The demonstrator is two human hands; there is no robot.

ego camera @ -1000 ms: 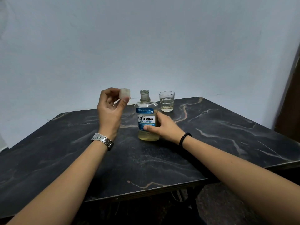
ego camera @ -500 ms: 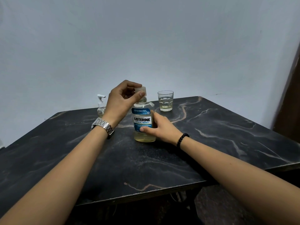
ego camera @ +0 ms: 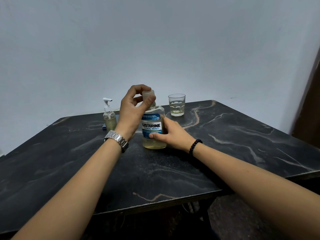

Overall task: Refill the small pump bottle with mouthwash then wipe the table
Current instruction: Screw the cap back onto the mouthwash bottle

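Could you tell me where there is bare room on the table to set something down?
Bare: right of the glass and the right hand, and the near edge between the forearms. Crowded: far middle, with pump bottle, left hand and mouthwash bottle.

cap (ego camera: 148,94) brought from raised left hand (ego camera: 134,108) onto mouthwash bottle (ego camera: 153,129) neck

Bare forearms; a silver metal-link watch (ego camera: 116,138) on the left wrist, a black beaded bracelet (ego camera: 195,146) on the right.
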